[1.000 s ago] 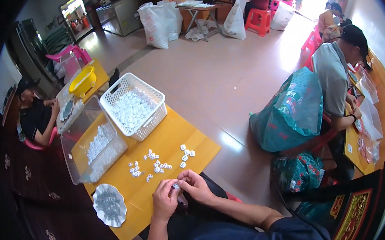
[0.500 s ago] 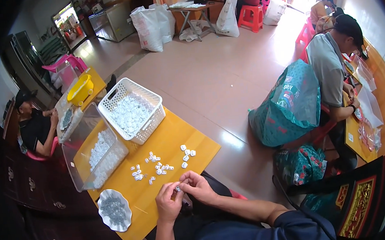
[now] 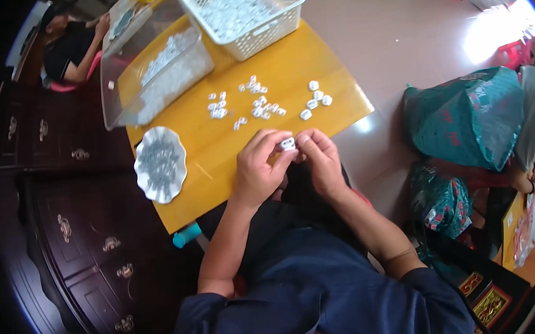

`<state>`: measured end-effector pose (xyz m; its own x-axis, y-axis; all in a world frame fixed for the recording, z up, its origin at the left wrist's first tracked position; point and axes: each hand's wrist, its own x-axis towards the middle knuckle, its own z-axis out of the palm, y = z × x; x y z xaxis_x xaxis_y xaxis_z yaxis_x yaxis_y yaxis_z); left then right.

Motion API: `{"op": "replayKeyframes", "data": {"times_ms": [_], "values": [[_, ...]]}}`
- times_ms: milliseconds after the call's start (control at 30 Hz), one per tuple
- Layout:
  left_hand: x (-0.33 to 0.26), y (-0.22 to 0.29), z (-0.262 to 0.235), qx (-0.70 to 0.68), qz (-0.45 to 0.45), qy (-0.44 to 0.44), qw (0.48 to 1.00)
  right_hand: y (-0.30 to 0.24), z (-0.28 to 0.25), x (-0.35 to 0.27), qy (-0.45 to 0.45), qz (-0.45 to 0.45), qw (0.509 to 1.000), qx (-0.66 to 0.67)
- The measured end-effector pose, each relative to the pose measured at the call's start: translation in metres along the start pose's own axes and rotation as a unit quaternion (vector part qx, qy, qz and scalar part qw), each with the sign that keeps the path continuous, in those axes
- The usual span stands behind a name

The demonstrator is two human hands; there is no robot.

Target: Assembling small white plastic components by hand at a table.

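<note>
Faced a yellow table (image 3: 207, 147) bearing a clear bin (image 3: 116, 84), a white basket (image 3: 265, 38) and a scalloped dish (image 3: 181, 160) of grey bits (image 3: 160, 165). Held left hand (image 3: 257, 168) and right hand (image 3: 325, 163) together by the table's near edge. Pinched a small white piece (image 3: 287, 144) between left thumb and fingers; could not tell the right hand's grip just beside it.

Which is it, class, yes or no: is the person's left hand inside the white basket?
No, the left hand pinches a white piece, apart from the basket.
</note>
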<state>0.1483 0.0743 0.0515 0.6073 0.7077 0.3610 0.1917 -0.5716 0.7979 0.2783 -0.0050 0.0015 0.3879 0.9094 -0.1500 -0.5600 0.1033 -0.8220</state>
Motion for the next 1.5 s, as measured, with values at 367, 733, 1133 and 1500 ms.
{"op": "replayKeyframes", "data": {"times_ms": [367, 733, 1133, 1500], "values": [[-0.011, -0.007, -0.004, 0.016, 0.009, -0.031, 0.999, 0.001, 0.003, -0.009, -0.036, 0.044, 0.998, -0.009], [-0.008, -0.004, 0.005, 0.120, 0.059, -0.009, 0.991, 0.007, 0.006, -0.010, 0.015, 0.015, 0.999, 0.031], [-0.008, -0.005, 0.009, 0.133, 0.074, 0.004, 0.988, 0.006, 0.004, -0.010, 0.001, 0.014, 0.999, 0.041], [-0.007, -0.007, 0.009, 0.126, 0.076, -0.004, 0.989, 0.004, 0.004, -0.012, 0.000, 0.021, 0.999, 0.050]]}}
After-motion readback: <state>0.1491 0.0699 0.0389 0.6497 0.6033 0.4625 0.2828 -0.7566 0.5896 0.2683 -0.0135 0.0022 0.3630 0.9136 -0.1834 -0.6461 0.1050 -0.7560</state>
